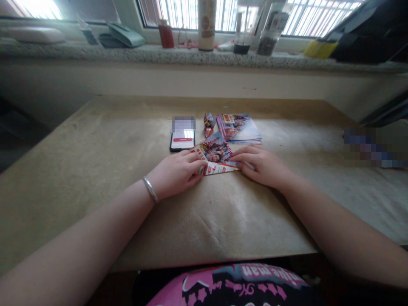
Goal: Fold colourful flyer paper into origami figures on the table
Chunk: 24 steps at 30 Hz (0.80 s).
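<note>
Head view shows both hands pressed on a printed sheet lying on the brown paper-covered table, folded so it forms a rough triangle with one corner pointing away from the person. The left hand, a silver bangle on its wrist, lies flat with fingers together on the sheet's left edge. The right hand lies on the right edge, fingers stretched toward the middle; neither hand grips, both simply pin the paper down.

Just beyond the sheet sits a phone with its screen lit, a small folded paper piece beside it, and a stack of similar leaflets to the right. Bottles and jars line the windowsill.

The paper looks glossy, though the blur makes that hard to confirm. If so, it could slide under uneven pressure, and any crease being pressed would likely set crooked. The table covering is itself wrinkled, so a fold flattened over a ridge may come out wavy. A hand sliding forward could also nudge the phone.
</note>
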Available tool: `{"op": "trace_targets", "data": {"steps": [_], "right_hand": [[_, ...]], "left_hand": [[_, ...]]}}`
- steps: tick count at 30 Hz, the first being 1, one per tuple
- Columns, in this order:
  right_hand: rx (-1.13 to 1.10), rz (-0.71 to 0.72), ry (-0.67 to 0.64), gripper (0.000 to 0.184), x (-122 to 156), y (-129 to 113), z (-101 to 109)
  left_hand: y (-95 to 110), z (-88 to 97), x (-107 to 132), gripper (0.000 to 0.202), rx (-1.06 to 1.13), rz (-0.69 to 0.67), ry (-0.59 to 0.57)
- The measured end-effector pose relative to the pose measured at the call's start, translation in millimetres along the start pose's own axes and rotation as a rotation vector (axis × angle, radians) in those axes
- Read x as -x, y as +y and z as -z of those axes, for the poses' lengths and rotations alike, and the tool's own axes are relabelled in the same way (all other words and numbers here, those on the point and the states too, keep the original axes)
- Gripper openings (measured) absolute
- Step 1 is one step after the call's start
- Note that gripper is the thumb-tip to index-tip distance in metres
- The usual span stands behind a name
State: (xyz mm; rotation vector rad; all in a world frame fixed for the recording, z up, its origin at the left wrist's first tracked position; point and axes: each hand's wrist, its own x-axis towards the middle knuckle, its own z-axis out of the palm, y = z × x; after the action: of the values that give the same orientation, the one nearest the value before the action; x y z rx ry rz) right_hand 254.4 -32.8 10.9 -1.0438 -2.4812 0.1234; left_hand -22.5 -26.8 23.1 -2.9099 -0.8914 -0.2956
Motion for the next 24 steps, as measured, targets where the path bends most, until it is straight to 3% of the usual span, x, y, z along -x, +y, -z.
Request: {"op": "trace_targets", "data": {"steps": [7, 19, 24], "right_hand": [[-0.016, -0.042, 0.140, 0.030, 3.2, 8.0, -2.9], [-0.048, -0.100, 0.200, 0.042, 1.1, 5.5, -3.9], [-0.083, -0.243, 0.183, 0.024, -1.3, 2.4, -5.6]], "left_hand": [[-3.2, -6.1, -3.1, 0.028, 0.027, -0.125, 0.018], [-1.6, -1.2, -3.5, 0.027, 0.004, -0.232, 0.023], [-5.9, -7.2, -4.4, 0.027, 0.034, -0.217, 0.035]]}}
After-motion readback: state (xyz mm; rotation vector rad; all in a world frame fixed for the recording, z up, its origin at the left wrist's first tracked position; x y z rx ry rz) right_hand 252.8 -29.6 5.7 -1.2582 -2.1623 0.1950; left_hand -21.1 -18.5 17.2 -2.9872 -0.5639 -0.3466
